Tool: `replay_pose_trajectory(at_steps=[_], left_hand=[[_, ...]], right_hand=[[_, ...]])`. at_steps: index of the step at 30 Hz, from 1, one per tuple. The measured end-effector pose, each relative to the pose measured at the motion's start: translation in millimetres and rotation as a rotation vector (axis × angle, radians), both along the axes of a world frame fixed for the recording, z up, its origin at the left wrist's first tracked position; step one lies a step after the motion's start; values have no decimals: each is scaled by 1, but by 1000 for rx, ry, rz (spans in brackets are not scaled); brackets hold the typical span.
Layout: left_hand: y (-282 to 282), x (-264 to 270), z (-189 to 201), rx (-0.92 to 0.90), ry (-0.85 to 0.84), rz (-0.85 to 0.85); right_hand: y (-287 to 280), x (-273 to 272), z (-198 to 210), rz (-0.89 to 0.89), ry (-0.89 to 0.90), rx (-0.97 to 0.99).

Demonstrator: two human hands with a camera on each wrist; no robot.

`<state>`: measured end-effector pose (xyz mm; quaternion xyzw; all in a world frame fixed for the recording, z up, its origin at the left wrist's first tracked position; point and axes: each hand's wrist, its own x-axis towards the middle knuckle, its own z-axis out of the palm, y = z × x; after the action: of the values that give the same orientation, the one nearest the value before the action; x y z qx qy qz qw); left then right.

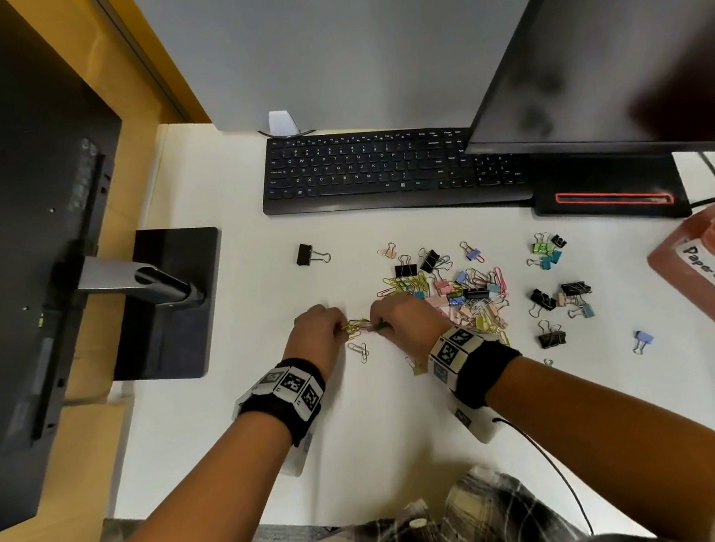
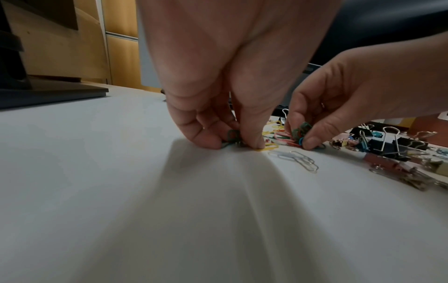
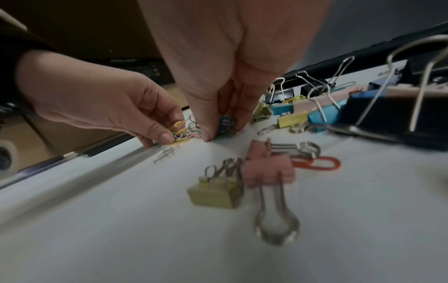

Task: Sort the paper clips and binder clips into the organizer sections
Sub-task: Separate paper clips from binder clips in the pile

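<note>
Hands pinch coloured paper clips on the desk: left hand (image 1: 318, 327) yellow-green ones, right hand (image 1: 400, 314) a green-blue cluster.

A white desk (image 1: 363, 424) spreads under and around the hands, backed by a grey partition wall (image 1: 322, 31) beyond them. Past the fingertips lies a black keyboard (image 1: 380, 167), with a dark monitor (image 1: 610, 45) leaning over its right end. Left of the left hand stands another monitor (image 1: 6, 263) on a flat black stand base (image 1: 169, 303), before tan wood panelling (image 1: 113, 67).
</note>
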<state>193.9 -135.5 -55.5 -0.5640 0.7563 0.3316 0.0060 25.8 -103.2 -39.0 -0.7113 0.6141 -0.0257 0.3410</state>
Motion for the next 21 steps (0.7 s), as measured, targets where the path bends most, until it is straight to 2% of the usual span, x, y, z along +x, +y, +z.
replay_pose_trajectory(at_steps=[4, 7, 13, 15, 21], left_hand=[[-4, -3, 4, 45, -69, -27], [-3, -3, 4, 50, -97, -50], [-2, -3, 4, 77, -78, -60], [-1, -3, 10, 74, -40, -61], [5, -15, 55, -63, 167, -53]], right_hand=[[-2, 1, 2, -70, -20, 21], [-8, 4, 1, -41, 45, 84], [-13, 5, 1, -38, 57, 140], [-12, 0, 7, -55, 4, 141], [7, -41, 47, -267, -232, -59]])
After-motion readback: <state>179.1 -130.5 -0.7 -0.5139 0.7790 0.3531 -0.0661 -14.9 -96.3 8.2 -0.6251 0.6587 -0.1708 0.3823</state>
